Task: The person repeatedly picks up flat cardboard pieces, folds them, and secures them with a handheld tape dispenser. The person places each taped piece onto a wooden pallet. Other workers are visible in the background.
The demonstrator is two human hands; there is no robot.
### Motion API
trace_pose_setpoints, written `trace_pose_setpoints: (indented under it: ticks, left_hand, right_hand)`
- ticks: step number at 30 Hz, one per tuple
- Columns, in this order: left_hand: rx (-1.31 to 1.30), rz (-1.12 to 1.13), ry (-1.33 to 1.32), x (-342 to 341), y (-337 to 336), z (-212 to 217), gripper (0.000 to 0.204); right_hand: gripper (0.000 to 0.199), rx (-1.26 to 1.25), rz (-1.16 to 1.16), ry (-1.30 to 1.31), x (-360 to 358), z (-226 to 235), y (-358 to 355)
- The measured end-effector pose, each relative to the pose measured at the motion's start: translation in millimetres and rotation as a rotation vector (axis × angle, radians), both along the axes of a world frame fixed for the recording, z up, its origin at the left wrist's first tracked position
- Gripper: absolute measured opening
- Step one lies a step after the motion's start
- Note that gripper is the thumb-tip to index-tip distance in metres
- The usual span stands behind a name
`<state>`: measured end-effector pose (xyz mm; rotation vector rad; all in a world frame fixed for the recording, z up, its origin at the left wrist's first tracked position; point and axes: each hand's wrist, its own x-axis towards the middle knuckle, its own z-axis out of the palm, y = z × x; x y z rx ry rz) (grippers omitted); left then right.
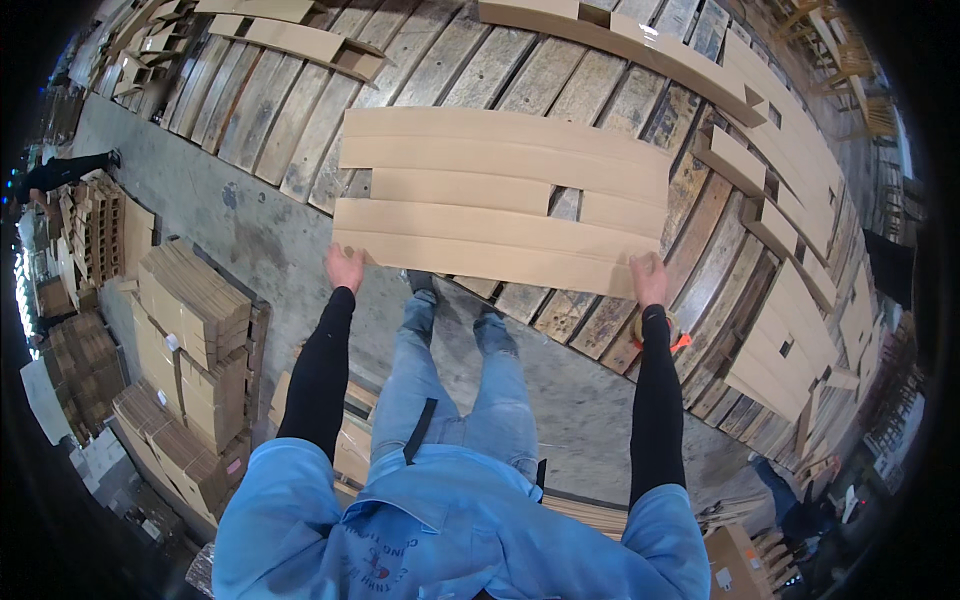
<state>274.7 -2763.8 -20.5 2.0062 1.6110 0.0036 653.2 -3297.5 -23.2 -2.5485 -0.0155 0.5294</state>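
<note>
A flat, creased cardboard sheet (pixel 440 230) with slots cut through it spans the space between my hands. At its near left corner, my left hand (pixel 345 268) is closed on the edge. My right hand (pixel 649 278) grips the near right corner the same way, fingers partly hidden by the board. The sheet is held over the near edge of a slatted wooden pallet surface (pixel 480 70). Beside my right wrist, partly covered by the sleeve, lies a tape roll or dispenser with an orange part (pixel 682 342).
Folded cardboard pieces (pixel 290 38) lie on the slats at the far left. More slotted cardboard sheets (pixel 785 350) and a long folded strip (pixel 640 45) lie to the right and far side. Bundled cardboard stacks (pixel 190 350) stand on the floor at left. Other people (pixel 800 510) are at both sides.
</note>
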Motion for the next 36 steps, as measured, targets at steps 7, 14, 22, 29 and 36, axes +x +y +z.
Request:
trace_pose_setpoints:
  ticks: [7, 14, 22, 29, 36]
  left_hand:
    - [0.163, -0.119, -0.108, -10.4, 3.0, 77.8, 0.042]
    - [0.259, -0.034, -0.366, -1.1, 4.1, 127.0, 0.033]
    - [-0.393, 0.537, -0.594, -2.5, 19.2, 111.3, 0.08]
    - [0.43, -0.128, -0.122, -31.6, -6.5, 59.4, 0.059]
    - [0.391, -1.187, -0.128, 82.3, -136.7, 109.4, 0.03]
  right_hand:
    - [0.078, 0.065, 0.013, -0.012, -40.4, 61.6, 7.5]
    - [0.076, 0.049, -0.072, -0.117, -53.0, 114.1, 1.0]
    - [0.084, -0.172, 0.887, -0.169, -109.8, 158.4, 88.8]
    - [0.053, -0.147, 0.971, 0.131, -66.6, 93.2, 145.1]
    - [0.056, -0.102, 1.095, 0.572, 23.0, 78.5, 190.8]
